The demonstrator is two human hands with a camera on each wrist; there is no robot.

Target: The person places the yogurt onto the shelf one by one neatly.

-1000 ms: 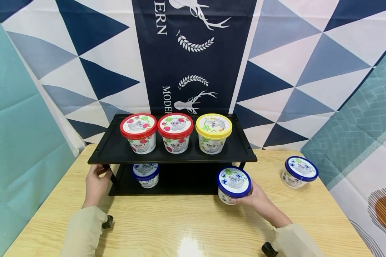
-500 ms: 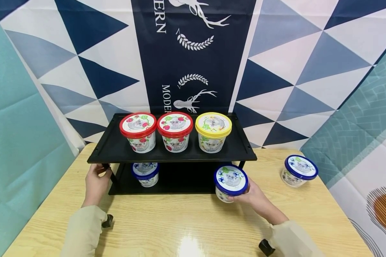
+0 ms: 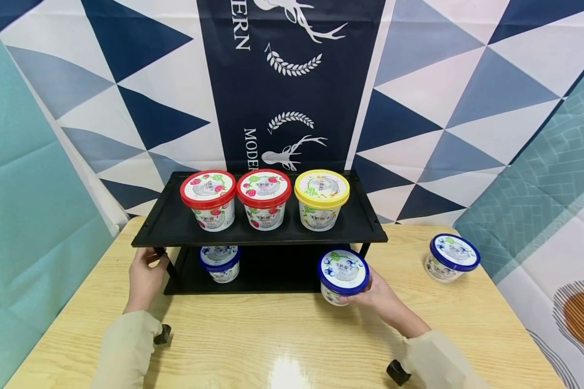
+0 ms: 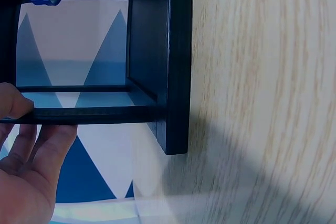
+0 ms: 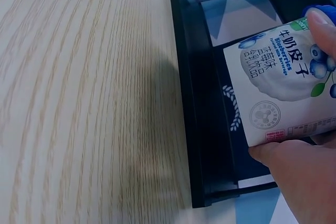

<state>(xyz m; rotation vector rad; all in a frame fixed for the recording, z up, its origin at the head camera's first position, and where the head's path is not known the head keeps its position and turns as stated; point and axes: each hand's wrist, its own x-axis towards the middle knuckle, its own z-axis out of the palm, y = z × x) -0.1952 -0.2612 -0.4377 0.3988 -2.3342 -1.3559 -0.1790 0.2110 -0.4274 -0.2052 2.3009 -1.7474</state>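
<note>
My left hand [image 3: 145,278] grips the front left post [image 4: 100,115] of a black two-tier rack [image 3: 362,229], thumb on one side and fingers on the other. In my right hand [image 3: 386,302] is a blueberry milk drink tub [image 3: 343,273] with a blue lid, held in front of the lower shelf's right part. The right wrist view shows its printed side [image 5: 283,77], with the thumb near the lid and a finger at the base. Another blue-lidded tub [image 3: 224,274] stands at the left of the lower shelf, partly under the upper board.
Two red-lidded tubs [image 3: 208,200] [image 3: 264,199] and a yellow-lidded tub [image 3: 322,200] stand in a row on the upper shelf. A third blue-lidded tub [image 3: 450,258] sits on the wooden table [image 3: 233,340] at the right. Patterned cloth [image 3: 292,97] hangs behind the rack.
My right hand has carried the blue-lidded tub a little to the left along the front of the lower shelf. My left hand stays on the post.
</note>
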